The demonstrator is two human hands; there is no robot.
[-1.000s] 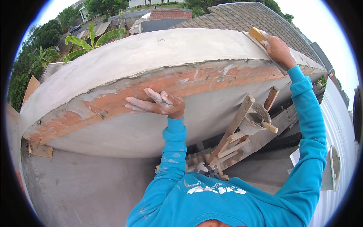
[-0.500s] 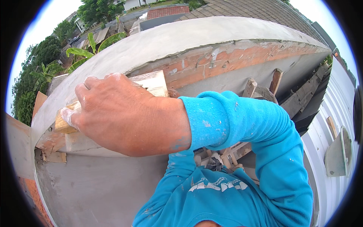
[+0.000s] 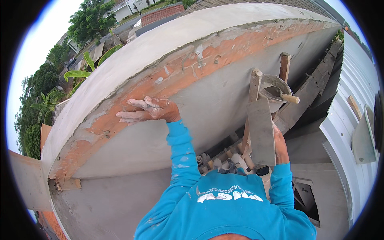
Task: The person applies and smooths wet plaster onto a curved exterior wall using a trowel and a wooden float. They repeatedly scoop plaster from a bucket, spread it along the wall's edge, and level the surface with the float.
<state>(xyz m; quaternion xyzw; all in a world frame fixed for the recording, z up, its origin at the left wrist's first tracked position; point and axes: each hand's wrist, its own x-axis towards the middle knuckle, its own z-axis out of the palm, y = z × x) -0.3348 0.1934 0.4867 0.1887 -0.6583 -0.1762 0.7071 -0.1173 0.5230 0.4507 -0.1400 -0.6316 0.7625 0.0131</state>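
My left hand [image 3: 150, 110] reaches forward with fingers stretched out, whitened with plaster. It lies against the bare orange brick band [image 3: 176, 76] below the rim of the curved wall. My right hand [image 3: 281, 145] grips a flat rectangular float [image 3: 262, 132] at its right side, its grey face turned into view. The fingers behind the float are partly hidden. Just beyond it a bucket [image 3: 282, 82] holds grey material and a tool with a wooden handle [image 3: 290, 98].
Smooth grey plaster covers the curved wall's top [image 3: 160, 44]. Two wooden posts [image 3: 255, 82] rise beside the bucket. At right are corrugated white metal sheeting [image 3: 340, 108] and another grey bucket [image 3: 364, 138]. Pipes and clutter [image 3: 224, 160] lie below; trees and roofs stand beyond.
My right hand has drawn back from the wall's edge to the right, still holding the float. My left hand, hidden before, now shows on the brick band.
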